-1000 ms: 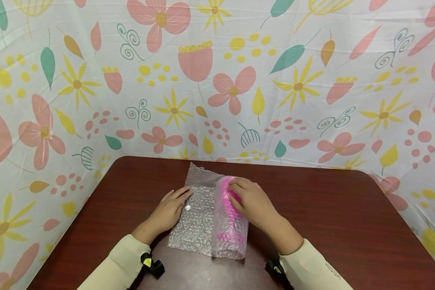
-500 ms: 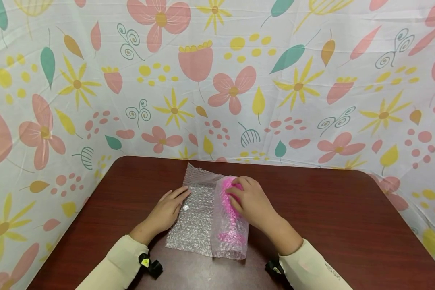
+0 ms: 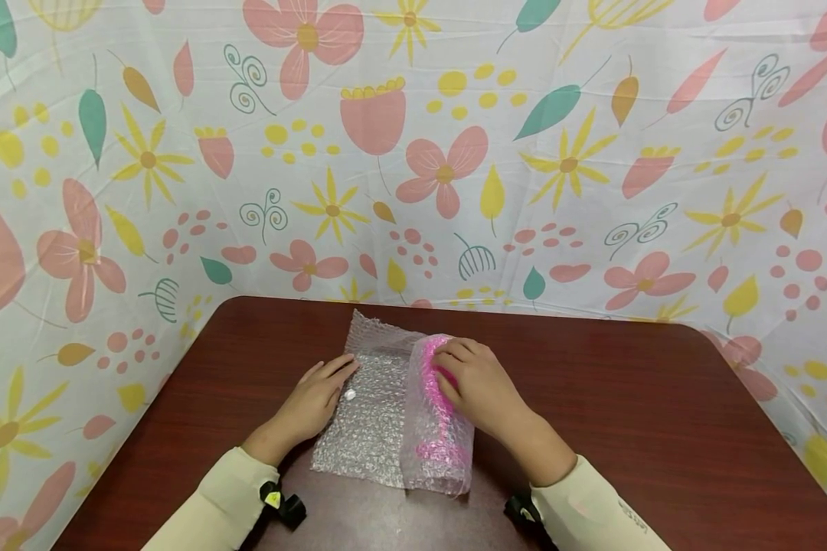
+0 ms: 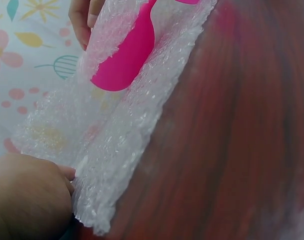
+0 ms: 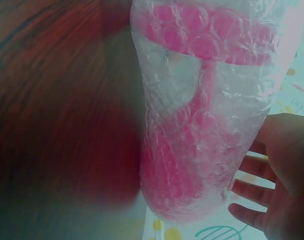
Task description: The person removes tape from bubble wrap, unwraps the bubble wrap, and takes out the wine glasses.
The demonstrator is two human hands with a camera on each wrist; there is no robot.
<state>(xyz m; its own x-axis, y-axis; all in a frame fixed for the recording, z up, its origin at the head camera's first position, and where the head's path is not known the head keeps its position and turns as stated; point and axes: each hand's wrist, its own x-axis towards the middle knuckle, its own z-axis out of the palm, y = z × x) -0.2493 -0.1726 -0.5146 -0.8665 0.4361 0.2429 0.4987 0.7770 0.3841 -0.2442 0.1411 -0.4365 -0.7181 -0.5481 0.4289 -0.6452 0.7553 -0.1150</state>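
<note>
A pink goblet point(image 3: 433, 383) lies on its side, part wrapped in clear bubble wrap point(image 3: 372, 413). Its bowl and stem show pink through the layers in the right wrist view. My right hand point(image 3: 482, 383) lies over the bowl end of the roll, its fingers bent round the far side. On the left, my left hand point(image 3: 310, 398) rests with fairly straight fingers on the edge of the flat part of the wrap. A small white piece point(image 3: 349, 394) sits on the wrap close to those fingers.
The dark red-brown table point(image 3: 627, 413) runs out to both sides of the wrap. Behind it hangs a white cloth point(image 3: 455, 229) printed with flowers and leaves. Black straps point(image 3: 286, 505) with cameras sit at the wrists.
My left hand has slid slightly left, and the flat edge of the bubble wrap and the white piece moved with it. My right hand has stayed almost in place on the rolled goblet.
</note>
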